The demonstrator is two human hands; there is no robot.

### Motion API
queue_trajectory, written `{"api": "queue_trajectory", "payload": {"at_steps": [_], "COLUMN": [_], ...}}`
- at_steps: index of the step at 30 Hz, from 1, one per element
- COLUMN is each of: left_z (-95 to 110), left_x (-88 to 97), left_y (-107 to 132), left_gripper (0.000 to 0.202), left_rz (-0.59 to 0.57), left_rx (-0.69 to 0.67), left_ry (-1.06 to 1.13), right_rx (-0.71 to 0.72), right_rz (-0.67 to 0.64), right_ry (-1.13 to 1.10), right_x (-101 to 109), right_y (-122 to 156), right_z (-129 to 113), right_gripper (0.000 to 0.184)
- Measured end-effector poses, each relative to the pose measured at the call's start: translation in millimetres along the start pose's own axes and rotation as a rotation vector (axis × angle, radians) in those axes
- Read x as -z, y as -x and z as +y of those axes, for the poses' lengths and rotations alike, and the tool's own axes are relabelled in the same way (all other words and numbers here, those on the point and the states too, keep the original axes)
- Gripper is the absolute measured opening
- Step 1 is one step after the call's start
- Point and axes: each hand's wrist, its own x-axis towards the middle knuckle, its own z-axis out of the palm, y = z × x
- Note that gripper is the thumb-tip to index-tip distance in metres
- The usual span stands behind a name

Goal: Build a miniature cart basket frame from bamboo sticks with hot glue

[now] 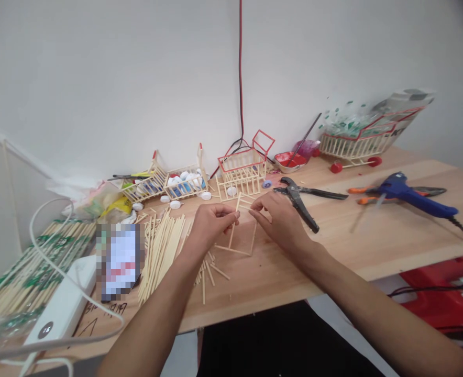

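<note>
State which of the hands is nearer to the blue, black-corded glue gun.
Right. The right hand is left of the glue gun, with black hinged cutters between them; the left hand is farther left, beyond the right hand.

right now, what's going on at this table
A person's left hand and right hand hold a small stick frame just above the table. Loose sticks lie to the left, a black hand tool and a blue glue gun to the right. Behind the hands stands a stick-built cart with red edging.
</note>
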Motion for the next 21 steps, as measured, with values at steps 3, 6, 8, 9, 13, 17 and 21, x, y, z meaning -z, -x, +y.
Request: {"api": "queue_trajectory", "payload": {"at_steps": [3,6,8,9,13,17,21], "left_z": [-1.5,-2.0,-1.4,-1.0,-0.4,-1.2,-1.3], "left_x": [0.1,0.0,-0.1,0.0,0.1,-0.4,-0.9], "left_y": [-0.6,-1.2,-1.3,-1.3,-1.1,-0.6,0.0], "left_gripper": [0.017,0.017,0.017,0.017,0.017,0.018,0.018], "left_rz": [-0.003,-0.006,-0.006,-0.005,-0.005,-0.006,-0.007], "left_rx": [0.001,-0.001,0.002,0.003,-0.005,-0.010,-0.008], "left_ry": [0.005,0.010,0.011,0.010,-0.003,-0.004,-0.004], "right_rx": [0.005,0.007,0.006,0.005,0.001,0.002,0.004], "right_rz": [-0.001,-0.002,-0.003,-0.004,-0.017,-0.020,-0.028], "right_ry": [0.000,0.006,0.010,0.009,0.002,-0.001,0.000], "right_x": [0.2,0.6,0.9,1.0,1.4,1.4,1.3], "right_y": [0.0,-0.3,-0.4,-0.5,-0.4,-0.3,0.0], "right_z": [-0.3,-0.5,-0.5,-0.5,-0.7,-1.0,-1.0], "right_gripper": [0.010,0.010,0.010,0.010,0.009,0.010,0.010]}}
